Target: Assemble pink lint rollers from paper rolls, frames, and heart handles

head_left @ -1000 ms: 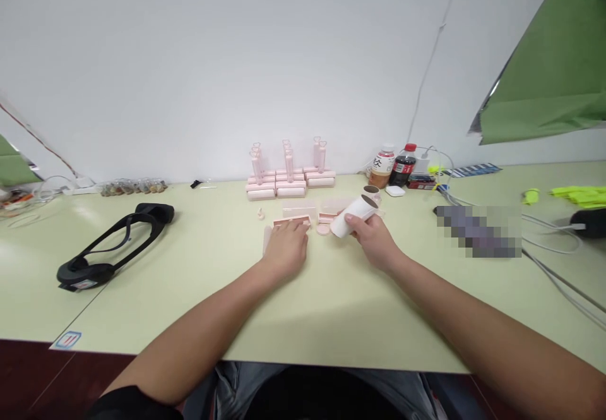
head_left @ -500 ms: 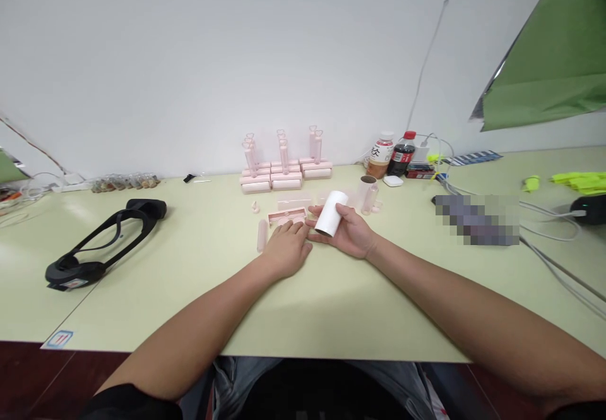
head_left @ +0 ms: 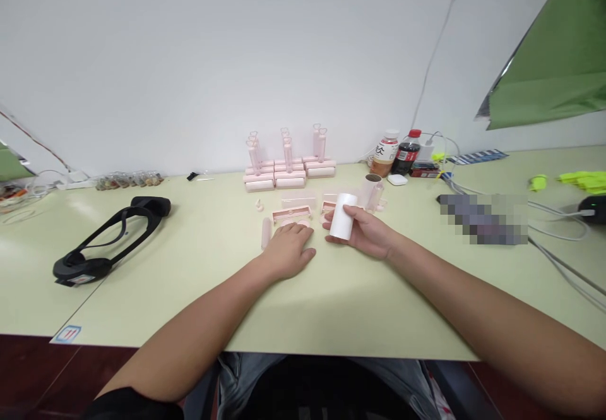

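In my right hand (head_left: pixel 367 234) is a white lint-roller refill (head_left: pixel 344 216), gripped from the side and held almost upright above the table. My left hand (head_left: pixel 290 249) lies palm down on the table with its fingers stretched out. Its fingertips are at some pink round pieces (head_left: pixel 303 223), which they partly cover. Just beyond it is a pink frame-like case part (head_left: pixel 291 213), and to its left lies a pink handle (head_left: pixel 266 233). A second pink case part (head_left: pixel 327 206) shows behind the refill. Another refill (head_left: pixel 372 187) stands upright beyond my right hand.
Several pink lint rollers (head_left: pixel 290 177) stand along the wall. Clear covers (head_left: pixel 298 200) lie before them. Two drink bottles (head_left: pixel 384 153) and a white case (head_left: pixel 397 180) are at the back right. A black headset (head_left: pixel 111 240) lies left; cables (head_left: pixel 558 230) run on the right.
My right hand has moved a little to the right with the refill and tipped it more upright, uncovering the second case part. My left hand stays nearly in place. The view has shifted slightly.
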A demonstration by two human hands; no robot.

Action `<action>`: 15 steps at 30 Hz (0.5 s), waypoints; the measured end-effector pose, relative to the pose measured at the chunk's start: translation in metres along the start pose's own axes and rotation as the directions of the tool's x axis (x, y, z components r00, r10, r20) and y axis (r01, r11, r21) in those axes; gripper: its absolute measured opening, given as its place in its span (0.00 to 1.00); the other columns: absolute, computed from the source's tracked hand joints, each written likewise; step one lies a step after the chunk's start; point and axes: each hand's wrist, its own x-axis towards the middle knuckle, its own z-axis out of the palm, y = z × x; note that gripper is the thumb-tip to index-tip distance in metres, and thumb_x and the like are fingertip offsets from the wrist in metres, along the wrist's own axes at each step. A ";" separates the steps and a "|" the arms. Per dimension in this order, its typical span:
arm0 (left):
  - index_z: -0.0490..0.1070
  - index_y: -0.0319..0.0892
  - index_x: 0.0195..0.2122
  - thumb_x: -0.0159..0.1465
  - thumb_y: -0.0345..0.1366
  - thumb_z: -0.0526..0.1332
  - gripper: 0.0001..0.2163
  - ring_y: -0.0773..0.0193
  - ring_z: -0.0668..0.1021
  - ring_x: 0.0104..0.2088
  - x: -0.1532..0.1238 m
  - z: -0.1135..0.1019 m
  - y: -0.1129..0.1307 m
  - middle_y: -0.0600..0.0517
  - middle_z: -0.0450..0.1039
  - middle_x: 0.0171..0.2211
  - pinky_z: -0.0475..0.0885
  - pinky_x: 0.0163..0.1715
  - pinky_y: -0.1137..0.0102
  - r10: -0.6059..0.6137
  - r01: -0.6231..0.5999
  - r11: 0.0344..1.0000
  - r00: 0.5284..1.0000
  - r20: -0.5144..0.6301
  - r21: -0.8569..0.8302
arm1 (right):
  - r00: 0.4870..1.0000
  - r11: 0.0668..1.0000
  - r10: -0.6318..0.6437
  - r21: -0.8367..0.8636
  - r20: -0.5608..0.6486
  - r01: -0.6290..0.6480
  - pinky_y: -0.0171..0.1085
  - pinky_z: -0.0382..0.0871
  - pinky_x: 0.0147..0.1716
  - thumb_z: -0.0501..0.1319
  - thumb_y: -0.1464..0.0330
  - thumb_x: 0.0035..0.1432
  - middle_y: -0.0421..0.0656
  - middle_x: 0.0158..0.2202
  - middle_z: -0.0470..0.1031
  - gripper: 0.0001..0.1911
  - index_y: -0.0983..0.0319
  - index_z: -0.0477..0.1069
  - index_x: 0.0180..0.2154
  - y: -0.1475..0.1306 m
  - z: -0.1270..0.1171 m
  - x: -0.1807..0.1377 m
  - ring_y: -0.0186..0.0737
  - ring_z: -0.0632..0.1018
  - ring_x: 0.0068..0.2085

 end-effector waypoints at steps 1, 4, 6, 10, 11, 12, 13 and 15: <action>0.66 0.43 0.55 0.65 0.42 0.55 0.19 0.48 0.69 0.55 0.000 -0.001 0.001 0.44 0.69 0.55 0.63 0.55 0.54 0.005 -0.005 1.000 1.000 0.004 -0.011 | 0.999 1.000 0.009 -0.028 -0.038 -0.010 0.50 0.75 0.45 0.57 0.63 0.62 0.47 0.41 0.78 0.10 0.61 0.72 0.40 -0.002 -0.001 -0.002 0.44 0.79 0.42; 0.68 0.44 0.54 0.64 0.40 0.55 0.17 0.48 0.70 0.53 -0.001 -0.003 0.004 0.44 0.71 0.52 0.65 0.53 0.53 -0.001 0.001 1.000 1.000 0.010 -0.030 | 0.995 0.994 0.002 -0.105 -0.103 -0.013 0.49 0.76 0.44 0.58 0.64 0.61 0.50 0.43 0.78 0.10 0.62 0.72 0.42 -0.008 -0.002 -0.006 0.45 0.79 0.42; 0.70 0.44 0.51 0.64 0.35 0.53 0.15 0.49 0.72 0.49 -0.001 -0.004 0.006 0.45 0.74 0.47 0.66 0.49 0.54 -0.028 0.028 0.999 1.000 -0.006 -0.028 | 0.995 0.987 -0.010 -0.159 -0.100 -0.006 0.48 0.77 0.42 0.60 0.64 0.60 0.51 0.44 0.79 0.11 0.62 0.72 0.43 -0.009 -0.001 -0.008 0.46 0.80 0.41; 0.71 0.44 0.50 0.63 0.33 0.54 0.16 0.50 0.72 0.47 -0.001 -0.004 0.005 0.44 0.73 0.47 0.66 0.48 0.56 -0.022 0.021 0.999 0.998 -0.056 -0.029 | 0.999 0.957 -0.012 -0.289 -0.041 -0.001 0.45 0.77 0.36 0.64 0.64 0.56 0.50 0.44 0.79 0.11 0.61 0.69 0.40 -0.006 0.001 -0.011 0.44 0.81 0.36; 0.70 0.44 0.52 0.63 0.34 0.54 0.16 0.50 0.71 0.49 -0.001 -0.003 0.005 0.45 0.72 0.49 0.65 0.49 0.56 -0.007 0.005 0.999 0.999 -0.050 -0.031 | 1.000 0.945 -0.005 -0.327 -0.019 -0.002 0.43 0.77 0.34 0.65 0.63 0.55 0.50 0.43 0.79 0.12 0.61 0.69 0.39 -0.005 0.002 -0.012 0.43 0.81 0.34; 0.70 0.45 0.52 0.63 0.36 0.55 0.16 0.49 0.70 0.50 -0.001 -0.003 0.004 0.45 0.72 0.50 0.65 0.49 0.56 0.010 -0.011 0.999 0.999 -0.034 -0.034 | 1.000 0.929 0.005 -0.370 0.004 -0.003 0.41 0.76 0.32 0.66 0.62 0.54 0.49 0.42 0.79 0.14 0.61 0.68 0.39 -0.004 0.003 -0.012 0.41 0.80 0.33; 0.69 0.45 0.52 0.64 0.37 0.55 0.16 0.49 0.70 0.51 -0.001 -0.004 0.004 0.45 0.72 0.50 0.64 0.50 0.55 0.025 -0.026 0.999 1.000 -0.015 -0.035 | 0.999 0.906 0.018 -0.424 0.031 -0.004 0.38 0.75 0.29 0.66 0.61 0.53 0.48 0.40 0.79 0.15 0.62 0.67 0.38 -0.003 0.003 -0.013 0.40 0.80 0.31; 0.70 0.45 0.51 0.65 0.37 0.53 0.15 0.50 0.70 0.50 -0.001 -0.004 0.005 0.46 0.73 0.48 0.64 0.49 0.55 0.049 -0.048 0.998 0.999 0.013 -0.029 | 0.994 0.840 0.053 -0.543 0.092 0.005 0.35 0.71 0.24 0.67 0.58 0.52 0.45 0.34 0.78 0.17 0.62 0.67 0.37 -0.003 0.004 -0.014 0.37 0.77 0.28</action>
